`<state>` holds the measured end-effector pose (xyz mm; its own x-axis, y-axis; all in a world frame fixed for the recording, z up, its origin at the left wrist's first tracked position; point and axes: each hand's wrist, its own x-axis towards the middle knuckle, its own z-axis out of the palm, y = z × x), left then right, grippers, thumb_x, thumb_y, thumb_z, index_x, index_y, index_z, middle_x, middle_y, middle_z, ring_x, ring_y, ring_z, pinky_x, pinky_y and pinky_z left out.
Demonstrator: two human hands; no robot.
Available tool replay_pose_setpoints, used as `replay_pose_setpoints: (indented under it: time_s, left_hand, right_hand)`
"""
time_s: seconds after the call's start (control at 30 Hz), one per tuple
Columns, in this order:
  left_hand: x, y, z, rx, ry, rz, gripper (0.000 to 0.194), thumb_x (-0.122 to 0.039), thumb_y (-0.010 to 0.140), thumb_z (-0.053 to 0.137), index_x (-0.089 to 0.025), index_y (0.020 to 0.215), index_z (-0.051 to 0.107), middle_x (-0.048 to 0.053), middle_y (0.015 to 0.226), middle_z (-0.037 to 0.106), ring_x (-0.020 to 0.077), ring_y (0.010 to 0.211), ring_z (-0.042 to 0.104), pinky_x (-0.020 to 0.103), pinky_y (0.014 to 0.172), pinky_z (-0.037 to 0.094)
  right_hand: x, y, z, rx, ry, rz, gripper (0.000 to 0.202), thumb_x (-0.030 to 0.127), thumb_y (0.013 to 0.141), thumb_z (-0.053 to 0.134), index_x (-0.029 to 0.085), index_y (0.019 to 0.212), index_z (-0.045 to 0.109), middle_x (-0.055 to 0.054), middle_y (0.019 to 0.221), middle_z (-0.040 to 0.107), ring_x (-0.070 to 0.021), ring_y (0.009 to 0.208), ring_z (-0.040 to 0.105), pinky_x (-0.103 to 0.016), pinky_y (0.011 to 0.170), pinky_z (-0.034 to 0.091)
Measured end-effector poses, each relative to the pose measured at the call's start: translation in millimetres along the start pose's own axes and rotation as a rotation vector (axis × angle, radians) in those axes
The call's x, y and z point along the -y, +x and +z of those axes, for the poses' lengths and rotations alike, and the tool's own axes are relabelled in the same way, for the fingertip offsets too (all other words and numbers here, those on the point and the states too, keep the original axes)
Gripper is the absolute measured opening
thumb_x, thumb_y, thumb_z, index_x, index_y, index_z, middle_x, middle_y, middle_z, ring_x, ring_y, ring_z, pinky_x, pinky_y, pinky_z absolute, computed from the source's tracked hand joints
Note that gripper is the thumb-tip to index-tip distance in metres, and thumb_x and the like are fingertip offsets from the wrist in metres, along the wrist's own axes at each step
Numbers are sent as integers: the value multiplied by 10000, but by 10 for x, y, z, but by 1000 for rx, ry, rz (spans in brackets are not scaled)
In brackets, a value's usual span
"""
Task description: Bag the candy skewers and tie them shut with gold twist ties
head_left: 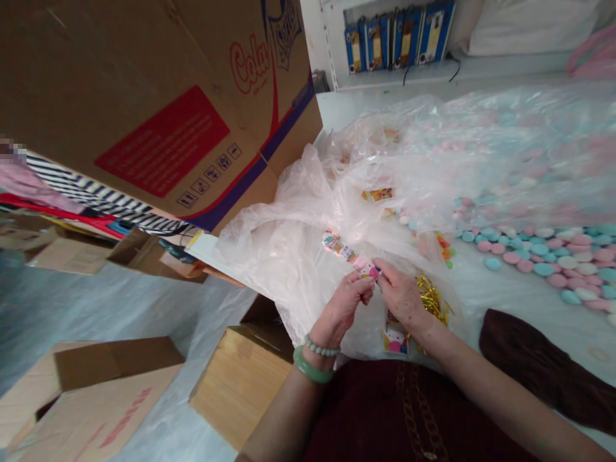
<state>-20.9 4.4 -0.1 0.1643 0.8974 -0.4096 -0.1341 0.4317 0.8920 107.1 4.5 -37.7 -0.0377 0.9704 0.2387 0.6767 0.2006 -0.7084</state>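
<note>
A narrow, colourful printed plastic packet (344,250) is pinched at its near end between both hands, and its far end points up and to the left. My left hand (353,295), with a green bangle and a bead bracelet on the wrist, is closed on that end. My right hand (399,294) meets it from the right, its fingers also closed on the packet. A bunch of gold twist ties (430,300) lies just right of my right wrist. Partly under the right forearm is another printed packet (396,341). Crumpled clear plastic sheeting (289,250) spreads beneath the hands.
Many pink, blue and white round candies (543,256) lie on the right, partly under plastic. A large cardboard box (158,83) rises on the left. Open cartons (240,378) stand on the floor below. A dark brown cloth (539,366) lies at right; blue binders (404,38) stand behind.
</note>
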Motion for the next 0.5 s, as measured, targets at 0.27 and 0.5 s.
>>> replay_pose_setpoints:
  time_s: [0.27,0.5]
  left_hand:
    - [-71,-45,108,10,-158,-35,205,-339,741,675,-158,833,645,23,769,633,118,689,558,245,642,410]
    - [-30,38,245,-217,-425,-87,303,-358,600,787,-95,707,678,38,676,636,116,633,550,256,649,425]
  right_hand:
    - [91,-43,-129,-188,-374,-344,257,153,939,419,168,810,641,-37,631,627,-168,568,562,-305,560,318]
    - [212,-115,-147,-115,-269,-344,298,125,945,382,166,789,633,-35,617,618,-155,563,568,-293,557,325]
